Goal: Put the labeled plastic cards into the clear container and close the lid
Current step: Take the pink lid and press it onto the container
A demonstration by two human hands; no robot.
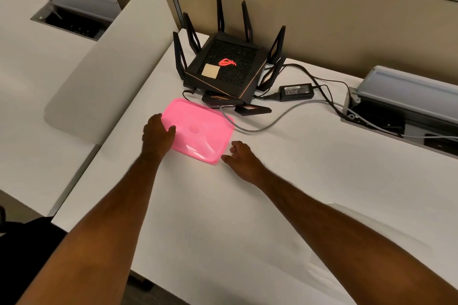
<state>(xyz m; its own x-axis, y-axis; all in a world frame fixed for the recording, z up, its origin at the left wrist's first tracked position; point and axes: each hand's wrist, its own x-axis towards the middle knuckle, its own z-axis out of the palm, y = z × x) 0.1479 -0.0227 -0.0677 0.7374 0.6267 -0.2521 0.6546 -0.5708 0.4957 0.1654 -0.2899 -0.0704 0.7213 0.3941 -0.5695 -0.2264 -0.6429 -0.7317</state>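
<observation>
A person stands at a white table [247, 218], both arms stretched toward a glossy pink lid [202, 130] lying flat near a black router [226, 67]. The left hand [158, 135] grips the lid's left edge, fingers curled over it. The right hand [241, 156] hovers loosely spread at the near right corner, holding nothing. This looks like the closing step; whether a container sits beneath is unclear. Next, probably pressing the edges down evenly.
</observation>
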